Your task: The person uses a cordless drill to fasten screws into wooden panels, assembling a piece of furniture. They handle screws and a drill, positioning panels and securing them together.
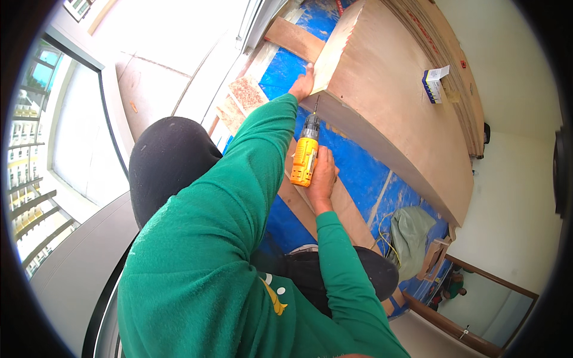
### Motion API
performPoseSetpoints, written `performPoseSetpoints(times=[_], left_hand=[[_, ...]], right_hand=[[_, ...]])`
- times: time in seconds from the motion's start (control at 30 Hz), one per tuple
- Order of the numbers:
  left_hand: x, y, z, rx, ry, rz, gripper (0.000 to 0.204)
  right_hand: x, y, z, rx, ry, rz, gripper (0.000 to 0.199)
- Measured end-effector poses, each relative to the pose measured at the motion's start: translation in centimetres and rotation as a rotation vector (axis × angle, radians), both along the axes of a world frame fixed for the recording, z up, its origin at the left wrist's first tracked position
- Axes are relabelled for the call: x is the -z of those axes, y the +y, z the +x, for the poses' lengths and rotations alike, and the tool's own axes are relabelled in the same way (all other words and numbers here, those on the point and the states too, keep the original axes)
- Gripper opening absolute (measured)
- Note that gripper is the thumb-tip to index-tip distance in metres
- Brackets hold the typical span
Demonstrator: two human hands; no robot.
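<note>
My right hand (323, 178) is closed round the grip of a yellow cordless drill (305, 156). The drill points away from me, and its thin bit (316, 105) meets, or nearly meets, the near side of a large wooden box (391, 83) close to its corner. I cannot tell whether the bit has entered the wood. At that same corner my left hand (302, 83) grips the box's end edge, its fingers partly hidden. Both forearms wear green sleeves.
A blue sheet (352, 170) covers the floor, with wood strips (296, 37) on it. A small white and blue carton (432, 85) stands on the box. Large boards (456, 51) lean behind. A grey-green cloth (410, 238) and yellow cord lie at right. A glazed door (83, 119) is at left.
</note>
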State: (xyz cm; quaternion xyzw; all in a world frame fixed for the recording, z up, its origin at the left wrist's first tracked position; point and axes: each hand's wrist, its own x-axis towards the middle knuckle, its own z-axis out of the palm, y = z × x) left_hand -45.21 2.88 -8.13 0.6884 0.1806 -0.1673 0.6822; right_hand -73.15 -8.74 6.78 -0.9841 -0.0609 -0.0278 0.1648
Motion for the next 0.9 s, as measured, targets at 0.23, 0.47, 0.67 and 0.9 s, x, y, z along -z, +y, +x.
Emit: performPoseSetpoints(times=[0.23, 0.47, 0.67, 0.9], left_hand=[[0.6, -0.7, 0.0, -0.052, 0.033, -0.111, 0.117], [0.6, -0.4, -0.3, -0.05, 0.046, -0.228, 0.104], [-0.7, -0.3, -0.8, -0.101, 0.111, -0.228, 0.105], [0.5, -0.7, -0.3, -0.104, 0.116, -0.242, 0.105]], right_hand=[[-0.1, -0.6, 0.2, 0.042, 0.104, -0.027, 0.039], [-0.4, -1.3, 0.6, 0.042, 0.064, -0.081, 0.026], [-0.6, -0.8, 0.7, 0.05, 0.021, -0.14, 0.021], [0.6, 2.6, -0.9, 0.204, 0.014, 0.158, 0.038]])
